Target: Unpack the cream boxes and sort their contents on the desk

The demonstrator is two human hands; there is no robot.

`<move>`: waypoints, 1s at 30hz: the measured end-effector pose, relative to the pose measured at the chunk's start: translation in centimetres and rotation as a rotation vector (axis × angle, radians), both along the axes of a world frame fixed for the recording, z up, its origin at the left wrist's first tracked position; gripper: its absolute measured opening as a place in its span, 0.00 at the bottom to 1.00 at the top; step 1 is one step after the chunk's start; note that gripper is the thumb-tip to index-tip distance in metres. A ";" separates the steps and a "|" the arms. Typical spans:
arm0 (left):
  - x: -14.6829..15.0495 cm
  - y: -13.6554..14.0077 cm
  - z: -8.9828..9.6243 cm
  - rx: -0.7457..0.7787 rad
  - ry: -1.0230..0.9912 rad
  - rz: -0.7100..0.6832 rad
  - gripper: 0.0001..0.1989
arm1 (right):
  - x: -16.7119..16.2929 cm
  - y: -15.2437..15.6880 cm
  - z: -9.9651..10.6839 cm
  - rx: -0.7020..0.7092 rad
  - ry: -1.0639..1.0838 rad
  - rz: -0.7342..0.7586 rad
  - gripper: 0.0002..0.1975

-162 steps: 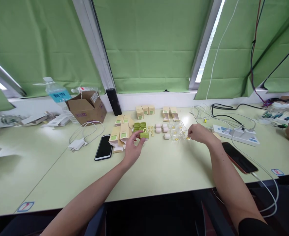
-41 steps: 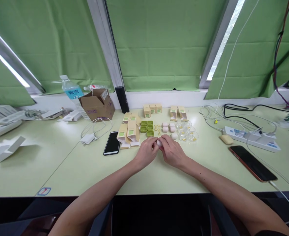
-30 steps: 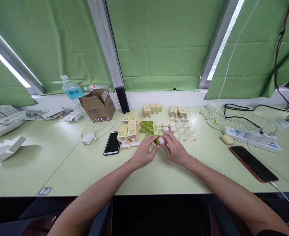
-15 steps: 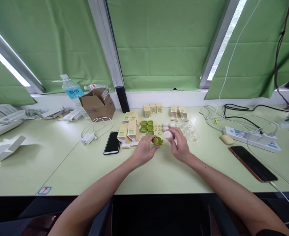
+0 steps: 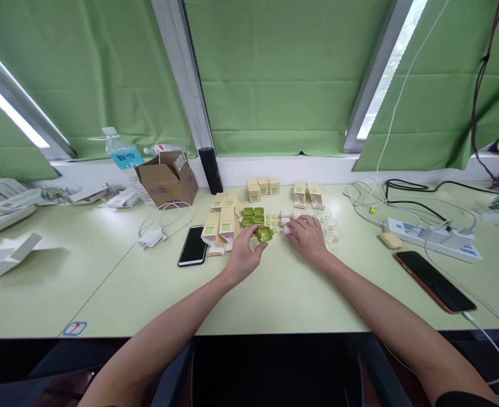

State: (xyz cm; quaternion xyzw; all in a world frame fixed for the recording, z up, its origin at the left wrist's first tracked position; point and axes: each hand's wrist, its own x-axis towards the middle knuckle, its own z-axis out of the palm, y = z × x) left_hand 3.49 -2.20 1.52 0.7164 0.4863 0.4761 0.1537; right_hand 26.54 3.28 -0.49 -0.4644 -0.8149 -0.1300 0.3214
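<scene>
My left hand (image 5: 246, 252) is closed on a small green cup (image 5: 265, 234), holding it tilted with its hollow toward me. My right hand (image 5: 308, 238) is lowered over a short pale pink cylinder (image 5: 289, 230), fingers curled round it. Other pale pink cylinders (image 5: 285, 215) lie just beyond those fingers, partly hidden. More green cups (image 5: 253, 216) stand in rows past my left hand. Between them and the pink pieces lie several tiny yellow pieces (image 5: 271, 219). Clear plastic pieces (image 5: 331, 230) are spread to the right of my right hand.
Open cream cartons (image 5: 227, 224) lie left of the cups, beside a dark phone (image 5: 192, 246). Small closed boxes (image 5: 268, 186) and two open cartons (image 5: 307, 195) stand at the back. A power strip (image 5: 433, 239), cables and another phone (image 5: 434, 281) occupy the right side.
My left hand has drawn slightly left and turned the green cup so its inside shows. My right hand has lowered the pale pink cylinder toward the others on the table.
</scene>
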 end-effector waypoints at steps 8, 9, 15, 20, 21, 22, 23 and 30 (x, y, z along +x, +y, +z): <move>0.1 0.1 -0.3 0.021 -0.011 -0.024 0.22 | -0.1 -0.2 0.0 0.012 -0.059 -0.026 0.10; 0.1 0.1 -0.4 0.023 -0.012 -0.029 0.22 | -0.2 -0.2 0.0 0.017 -0.066 -0.030 0.10; 0.1 0.1 -0.5 0.027 -0.006 -0.033 0.22 | -0.2 -0.4 0.0 0.027 -0.080 -0.035 0.11; 0.0 0.0 -0.4 0.031 -0.001 -0.032 0.22 | 0.3 -0.8 1.1 0.183 0.008 0.002 0.12; 0.0 0.0 -0.4 0.031 -0.002 -0.032 0.22 | 0.3 -1.0 1.4 0.242 0.048 0.024 0.12; 0.1 0.0 -0.4 0.033 -0.004 -0.032 0.22 | 0.4 -1.4 1.8 0.300 0.092 0.055 0.11; 0.1 0.0 -0.4 0.039 -0.006 -0.034 0.22 | 0.3 -1.9 2.2 0.348 0.134 0.099 0.09; 0.1 -0.2 -0.5 0.135 -0.029 -0.099 0.21 | -2.3 -5.9 2.1 0.331 0.152 0.441 0.01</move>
